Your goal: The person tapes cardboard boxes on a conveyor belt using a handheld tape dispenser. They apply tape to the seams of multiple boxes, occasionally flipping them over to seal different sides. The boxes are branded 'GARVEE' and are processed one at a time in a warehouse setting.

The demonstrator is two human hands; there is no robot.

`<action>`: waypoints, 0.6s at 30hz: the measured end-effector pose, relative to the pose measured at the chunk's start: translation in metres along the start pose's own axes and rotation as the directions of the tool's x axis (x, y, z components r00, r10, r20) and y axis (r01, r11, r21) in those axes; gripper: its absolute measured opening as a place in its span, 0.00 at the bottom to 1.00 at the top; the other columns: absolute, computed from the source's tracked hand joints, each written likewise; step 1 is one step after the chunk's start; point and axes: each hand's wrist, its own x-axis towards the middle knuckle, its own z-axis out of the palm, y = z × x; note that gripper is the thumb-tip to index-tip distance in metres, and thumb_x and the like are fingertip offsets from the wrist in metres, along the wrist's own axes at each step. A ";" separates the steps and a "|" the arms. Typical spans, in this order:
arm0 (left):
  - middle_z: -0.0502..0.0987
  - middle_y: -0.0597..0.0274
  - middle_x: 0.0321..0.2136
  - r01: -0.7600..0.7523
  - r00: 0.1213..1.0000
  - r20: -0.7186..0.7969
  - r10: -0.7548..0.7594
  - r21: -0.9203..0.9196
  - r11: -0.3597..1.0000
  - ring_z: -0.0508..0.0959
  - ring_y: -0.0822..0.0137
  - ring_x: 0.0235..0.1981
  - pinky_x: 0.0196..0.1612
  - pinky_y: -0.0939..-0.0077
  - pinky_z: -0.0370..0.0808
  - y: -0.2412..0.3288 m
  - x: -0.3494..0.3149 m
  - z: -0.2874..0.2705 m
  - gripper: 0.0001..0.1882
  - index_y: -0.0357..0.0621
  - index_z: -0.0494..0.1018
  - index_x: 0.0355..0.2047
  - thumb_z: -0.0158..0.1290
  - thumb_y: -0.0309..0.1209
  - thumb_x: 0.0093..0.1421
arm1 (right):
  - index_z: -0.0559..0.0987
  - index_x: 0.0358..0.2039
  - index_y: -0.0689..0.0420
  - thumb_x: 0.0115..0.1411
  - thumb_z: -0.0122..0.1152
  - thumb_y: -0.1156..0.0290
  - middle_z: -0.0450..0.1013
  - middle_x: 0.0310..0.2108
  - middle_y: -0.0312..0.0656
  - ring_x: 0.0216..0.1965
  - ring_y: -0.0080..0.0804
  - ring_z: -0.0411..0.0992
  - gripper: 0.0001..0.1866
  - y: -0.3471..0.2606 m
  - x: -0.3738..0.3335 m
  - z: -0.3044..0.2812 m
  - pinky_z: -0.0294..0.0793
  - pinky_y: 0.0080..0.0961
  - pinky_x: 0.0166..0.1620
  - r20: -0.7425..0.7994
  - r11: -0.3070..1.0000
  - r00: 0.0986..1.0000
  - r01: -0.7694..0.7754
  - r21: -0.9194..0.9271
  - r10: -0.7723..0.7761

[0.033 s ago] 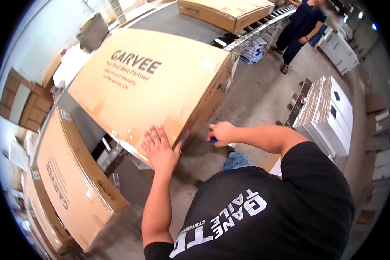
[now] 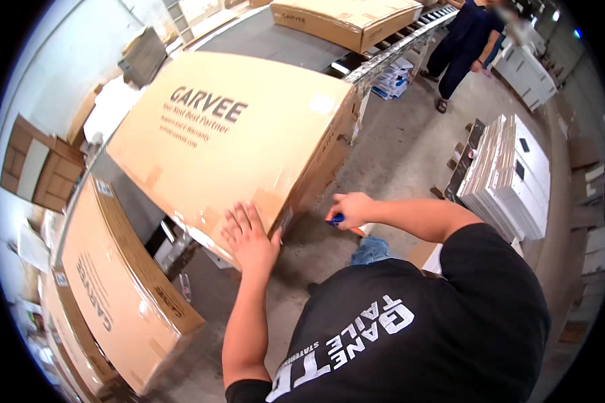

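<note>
A large flat brown cardboard box (image 2: 208,127) with dark print and clear tape lies tilted on the conveyor in front of me. My left hand (image 2: 251,238) rests flat, fingers spread, on the top near its closest corner. To the right of that corner, a short way off the box's side, my right hand (image 2: 353,209) is closed round a small blue and orange tool (image 2: 337,219). The fingers hide part of the tool, so its exact kind does not show.
More cardboard boxes (image 2: 117,282) stand on edge at the left. Another box (image 2: 346,23) lies farther along the roller conveyor (image 2: 410,40). White panels (image 2: 507,174) are stacked on the right. A person in dark clothes (image 2: 469,43) stands beyond, near a pile of papers (image 2: 393,80).
My right hand has moved slightly right, away from the box's side, and more of the blue and orange tool shows. My left hand stays on the box.
</note>
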 end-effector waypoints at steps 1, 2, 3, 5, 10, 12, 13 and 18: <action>0.50 0.47 0.75 -0.026 1.000 0.003 0.026 0.038 0.999 0.47 0.42 0.76 0.73 0.33 0.43 0.009 0.006 -0.001 0.52 0.40 0.51 0.74 0.63 0.50 0.58 | 0.87 0.47 0.40 0.51 0.67 0.52 0.76 0.48 0.47 0.48 0.50 0.77 0.22 0.030 -0.013 0.004 0.78 0.43 0.52 -0.058 0.983 0.995 -0.072 0.170 0.083; 0.51 0.48 0.75 -0.076 0.997 -0.002 0.077 0.093 0.993 0.48 0.43 0.76 0.73 0.34 0.43 0.021 0.020 -0.001 0.50 0.41 0.53 0.73 0.63 0.49 0.58 | 0.86 0.50 0.41 0.53 0.66 0.54 0.76 0.51 0.46 0.49 0.46 0.77 0.22 0.078 -0.019 0.012 0.77 0.40 0.53 -0.122 0.936 0.990 -0.021 0.352 0.068; 0.52 0.49 0.75 -0.136 0.991 0.001 0.137 0.143 0.980 0.48 0.45 0.76 0.73 0.34 0.43 0.037 0.035 0.003 0.49 0.42 0.54 0.73 0.63 0.48 0.58 | 0.85 0.53 0.43 0.56 0.65 0.57 0.76 0.54 0.44 0.51 0.43 0.77 0.23 0.126 -0.027 0.015 0.77 0.38 0.54 -0.187 0.854 0.979 0.033 0.520 0.076; 0.53 0.51 0.75 -0.229 0.972 -0.005 0.235 0.200 0.953 0.49 0.47 0.76 0.73 0.36 0.44 0.073 0.070 0.009 0.47 0.42 0.55 0.73 0.61 0.48 0.59 | 0.79 0.60 0.48 0.60 0.62 0.62 0.75 0.57 0.40 0.55 0.34 0.75 0.26 0.180 -0.051 -0.008 0.76 0.33 0.57 0.012 0.121 0.927 -0.061 0.991 0.375; 0.55 0.52 0.74 -0.322 0.932 -0.105 0.346 0.195 0.926 0.52 0.49 0.75 0.74 0.38 0.45 0.196 0.210 0.028 0.44 0.42 0.56 0.73 0.57 0.50 0.63 | 0.70 0.65 0.56 0.57 0.58 0.71 0.74 0.59 0.40 0.57 0.32 0.74 0.33 0.277 -0.058 -0.101 0.75 0.32 0.61 0.025 -0.285 0.928 0.088 0.954 0.371; 0.55 0.51 0.74 -0.317 0.936 -0.108 0.336 0.160 0.935 0.53 0.48 0.75 0.74 0.39 0.46 0.246 0.265 0.037 0.45 0.41 0.55 0.73 0.56 0.52 0.63 | 0.72 0.63 0.59 0.53 0.55 0.74 0.75 0.57 0.44 0.56 0.33 0.75 0.33 0.337 -0.035 -0.101 0.75 0.30 0.61 0.016 -0.313 0.958 0.078 0.947 0.287; 0.55 0.50 0.74 -0.298 0.945 -0.098 0.312 0.133 0.945 0.53 0.47 0.75 0.73 0.39 0.47 0.267 0.288 0.039 0.45 0.40 0.55 0.73 0.56 0.53 0.64 | 0.74 0.60 0.62 0.51 0.53 0.74 0.76 0.55 0.47 0.55 0.34 0.77 0.33 0.348 -0.023 -0.121 0.74 0.29 0.61 -0.051 -0.308 0.990 0.089 0.947 0.131; 0.54 0.46 0.74 -0.232 0.969 -0.060 0.239 0.108 0.967 0.52 0.45 0.75 0.73 0.43 0.50 0.305 0.331 0.063 0.45 0.38 0.54 0.72 0.54 0.54 0.65 | 0.71 0.62 0.67 0.47 0.53 0.71 0.75 0.56 0.52 0.54 0.36 0.78 0.38 0.439 0.057 -0.196 0.76 0.32 0.60 -0.062 -0.153 0.998 0.060 0.986 -0.010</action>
